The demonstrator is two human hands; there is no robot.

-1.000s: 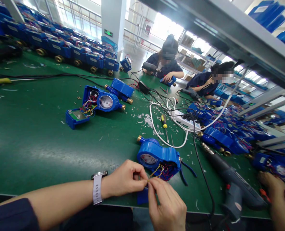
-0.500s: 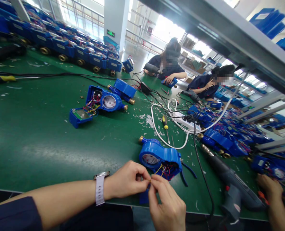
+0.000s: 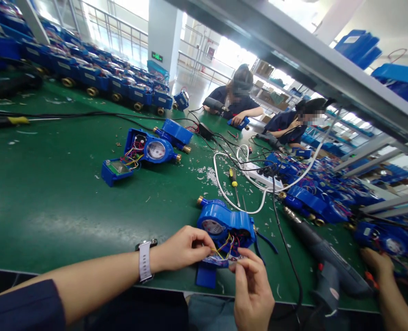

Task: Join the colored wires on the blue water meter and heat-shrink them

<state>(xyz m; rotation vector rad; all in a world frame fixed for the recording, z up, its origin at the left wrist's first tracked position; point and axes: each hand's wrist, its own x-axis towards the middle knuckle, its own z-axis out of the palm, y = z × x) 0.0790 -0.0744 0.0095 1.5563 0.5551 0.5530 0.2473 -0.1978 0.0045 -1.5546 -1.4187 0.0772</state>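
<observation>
Blue meter [image 3: 226,218] is on the worktop [image 3: 69,216] right in front of the person, case open, wires [image 3: 228,244] hanging out, blue cover [image 3: 205,276] off at the near edge. Left hand [image 3: 183,250] looks pinched on a yellow wire [image 3: 219,252]; right hand [image 3: 255,287] has its fingers curled at the wiring, can't tell on what. My read: mid-wiring, wires out, case not closed up yet.

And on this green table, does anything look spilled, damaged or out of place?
Yes: whitish scraps lie scattered on the green tabletop, thickest beside the looped white cable, like litter not swept away. The blue water meter by the left hand has exposed wires, but I see no clear damage.
</observation>
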